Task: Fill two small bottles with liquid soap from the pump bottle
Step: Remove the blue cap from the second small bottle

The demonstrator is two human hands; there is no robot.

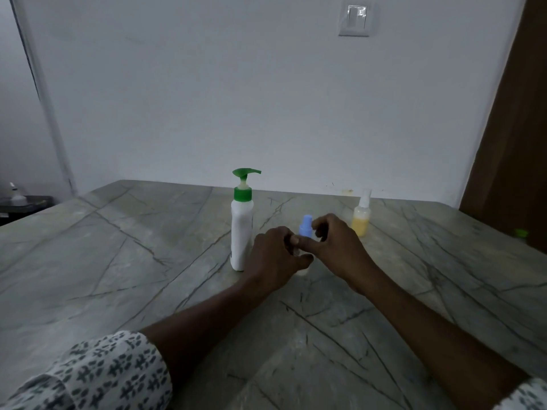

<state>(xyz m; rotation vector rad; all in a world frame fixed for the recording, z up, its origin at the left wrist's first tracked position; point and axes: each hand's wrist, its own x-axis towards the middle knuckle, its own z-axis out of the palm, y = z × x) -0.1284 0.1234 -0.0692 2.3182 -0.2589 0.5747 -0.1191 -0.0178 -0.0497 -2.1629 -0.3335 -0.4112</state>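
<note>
Left hand [275, 255] grips the upright small bottle [302, 272] on the table [118, 261]; right hand [340, 247] pinches its blue cap [305, 224]; pump bottle [241, 232] stands vertical alongside, spout pointing right.

We see a dim, flat, greyish picture, with only faint soft shadow at the foot of the pump bottle [242, 232], a small glare on the wall switch [355, 20] high to its right, slight blur on the small bottle [305, 225] beside it, and bowed lines far to its left.
</note>
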